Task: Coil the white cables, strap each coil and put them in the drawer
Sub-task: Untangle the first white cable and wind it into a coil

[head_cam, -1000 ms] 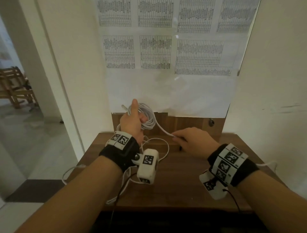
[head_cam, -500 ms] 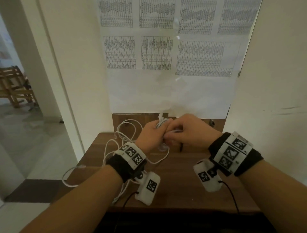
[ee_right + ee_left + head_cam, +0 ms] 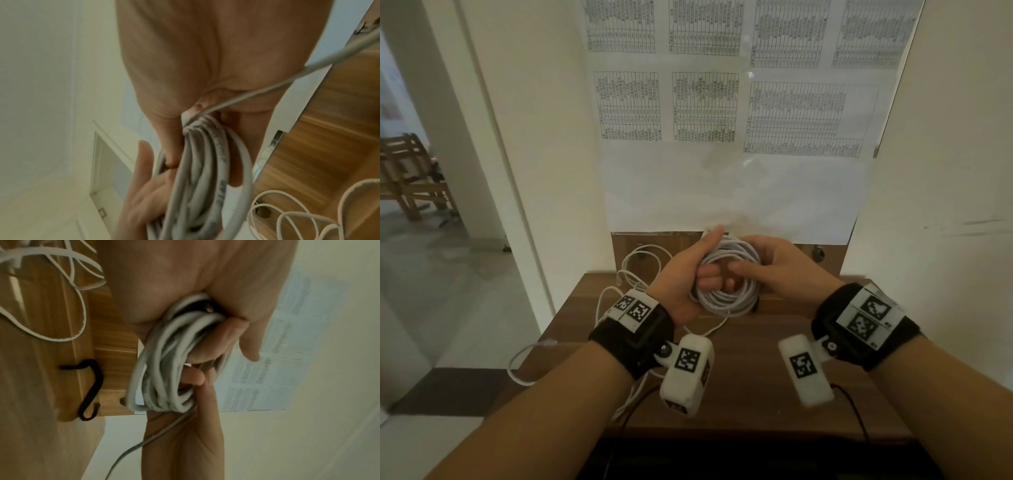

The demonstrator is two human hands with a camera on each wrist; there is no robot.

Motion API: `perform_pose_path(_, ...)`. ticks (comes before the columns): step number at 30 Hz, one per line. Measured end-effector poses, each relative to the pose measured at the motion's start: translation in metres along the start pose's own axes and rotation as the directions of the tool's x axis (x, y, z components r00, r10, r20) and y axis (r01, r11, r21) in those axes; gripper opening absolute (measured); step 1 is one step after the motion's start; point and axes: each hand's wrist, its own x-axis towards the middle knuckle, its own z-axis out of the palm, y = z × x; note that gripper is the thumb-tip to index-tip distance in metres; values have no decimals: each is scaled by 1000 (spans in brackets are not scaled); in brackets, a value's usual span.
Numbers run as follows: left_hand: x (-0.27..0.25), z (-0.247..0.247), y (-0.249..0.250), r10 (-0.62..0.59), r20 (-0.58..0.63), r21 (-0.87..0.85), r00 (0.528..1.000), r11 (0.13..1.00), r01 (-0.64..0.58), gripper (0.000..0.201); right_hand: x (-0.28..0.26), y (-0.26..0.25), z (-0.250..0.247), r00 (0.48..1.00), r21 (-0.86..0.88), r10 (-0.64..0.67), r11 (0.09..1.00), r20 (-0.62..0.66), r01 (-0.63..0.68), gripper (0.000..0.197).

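Note:
A round coil of white cable (image 3: 726,274) hangs between both hands above the wooden desk (image 3: 756,370). My left hand (image 3: 693,270) grips the coil's left side, thumb up and fingers curled through its middle (image 3: 164,369). My right hand (image 3: 763,263) holds the right side, thumb across the loops (image 3: 205,162). A free strand of this cable (image 3: 267,84) runs off past the right palm. A second, loose white cable (image 3: 640,270) lies tangled on the desk's left, one end (image 3: 524,356) hanging over the edge. A black strap (image 3: 90,389) lies on the desk by the back ledge.
A wooden back panel (image 3: 633,246) rises behind the desk, under a sheet-covered wall with printed tables (image 3: 705,106). Walls stand close on both sides. On the left is an open doorway with wooden chairs (image 3: 410,178) beyond.
The hands came together from apart, then opened out a full round coil held between them. The coil was first held up in the left hand alone.

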Motion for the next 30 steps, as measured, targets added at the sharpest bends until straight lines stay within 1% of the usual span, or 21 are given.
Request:
perform_pose_path(2,1,2,0,52,-51,76,997,996,-48,34,0,0,5,996,-7,-52,999,-75,52,24)
perform_pose_path(4,1,5,-2,118,-75,115,990,987,-109,28,3,0,12,982,-17,-95,996,-165,93,22)
perform_pose_path(7,0,6,-5,183,-41,98,982,979,-178,35,7,6,15,966,-37,-97,995,-240,91,23)
perform_pose_path(9,-1,5,-6,205,-56,118,977,973,-197,34,7,7,15,971,-33,-87,996,-224,82,24)
perform_pose_path(12,-3,5,-5,252,-136,198,958,955,-223,24,5,3,17,981,-40,-86,996,-172,80,24)
perform_pose_path(13,-2,6,-5,272,-161,221,949,947,-234,22,5,2,17,982,-50,-86,996,-169,79,26)
perform_pose_path(15,-1,10,-4,295,-192,254,936,936,-243,17,6,1,17,980,-95,-98,992,-173,82,37)
perform_pose_path(16,-1,12,-5,290,-194,255,937,937,-238,17,6,0,17,977,-108,-107,990,-183,88,40)
perform_pose_path(18,0,17,-8,239,-199,203,951,959,-198,19,6,0,16,966,-102,-111,991,-232,89,38)
perform_pose_path(21,0,20,-1,61,-152,103,986,994,-46,12,5,1,17,952,-119,-125,988,-278,95,32)
perform_pose_path(22,0,21,3,18,-131,111,991,994,-4,17,4,2,17,954,-131,-135,986,-269,102,32)
perform_pose_path(24,1,20,8,-1,-124,169,992,985,22,37,4,2,15,965,-143,-138,984,-223,108,34)
perform_pose_path(25,1,19,10,8,-127,180,992,983,15,42,4,3,14,969,-151,-136,983,-208,105,35)
perform_pose_path(27,0,14,13,26,-140,146,990,989,-6,45,2,3,8,969,-190,-122,979,-217,81,41)
perform_pose_path(29,-3,6,17,14,-141,47,990,999,-8,42,-3,5,-2,962,-258,-99,966,-254,31,50)
perform_pose_path(30,-4,1,21,4,-142,-13,990,1000,-6,43,-5,7,-7,955,-294,-86,956,-283,-1,50)
